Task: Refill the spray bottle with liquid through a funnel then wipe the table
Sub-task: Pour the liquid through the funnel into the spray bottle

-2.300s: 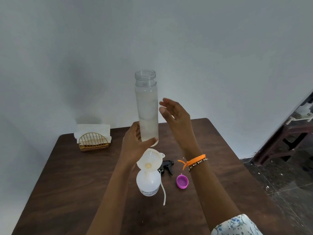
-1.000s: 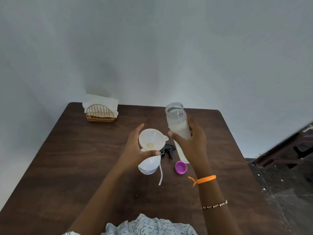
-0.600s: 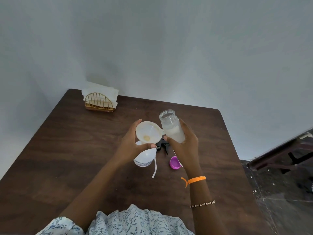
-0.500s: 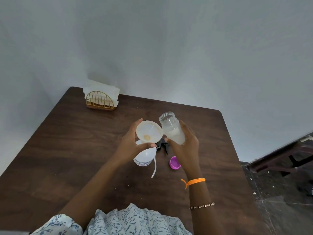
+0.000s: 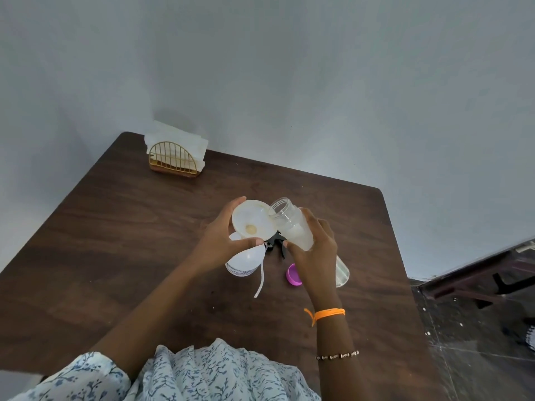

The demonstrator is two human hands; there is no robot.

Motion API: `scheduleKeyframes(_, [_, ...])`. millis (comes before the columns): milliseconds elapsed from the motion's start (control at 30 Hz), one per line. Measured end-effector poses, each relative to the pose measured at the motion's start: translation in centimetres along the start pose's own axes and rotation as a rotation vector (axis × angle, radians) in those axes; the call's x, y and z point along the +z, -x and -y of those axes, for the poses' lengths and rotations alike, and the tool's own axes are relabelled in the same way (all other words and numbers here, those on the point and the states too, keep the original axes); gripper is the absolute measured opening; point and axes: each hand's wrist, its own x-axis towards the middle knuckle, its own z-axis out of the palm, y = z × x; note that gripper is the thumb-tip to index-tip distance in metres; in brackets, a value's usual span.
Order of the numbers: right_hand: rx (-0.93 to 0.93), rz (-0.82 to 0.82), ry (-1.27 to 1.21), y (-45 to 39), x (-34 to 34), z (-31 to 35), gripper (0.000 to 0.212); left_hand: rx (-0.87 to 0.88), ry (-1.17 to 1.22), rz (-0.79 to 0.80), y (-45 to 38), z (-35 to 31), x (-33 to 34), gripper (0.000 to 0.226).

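The right hand (image 5: pixel 314 250) grips a tilted jar (image 5: pixel 292 227), its open mouth touching the right rim of the funnel (image 5: pixel 251 219), which the left hand (image 5: pixel 223 241) holds on the spray bottle (image 5: pixel 246 260).

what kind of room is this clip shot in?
Probably a plain room at home, perhaps a dining corner. A dark wooden table stands against a bare pale wall, a napkin holder sits at its far edge, and more dark furniture stands on a tiled floor to the right.
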Motion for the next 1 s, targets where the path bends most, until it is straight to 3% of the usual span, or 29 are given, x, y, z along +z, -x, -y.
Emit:
scheduleKeyframes(267, [-0.057,-0.006,0.057,-0.14,0.11,-0.01,0.062,-0.041,0.089,0.008,-0.13,0.46,0.05,0.089])
scheduleKeyframes(1000, [-0.124,-0.036,0.257,-0.23,0.09,0.77,0.061,-0.026,0.054,-0.005,-0.20,0.08,0.25,0.090])
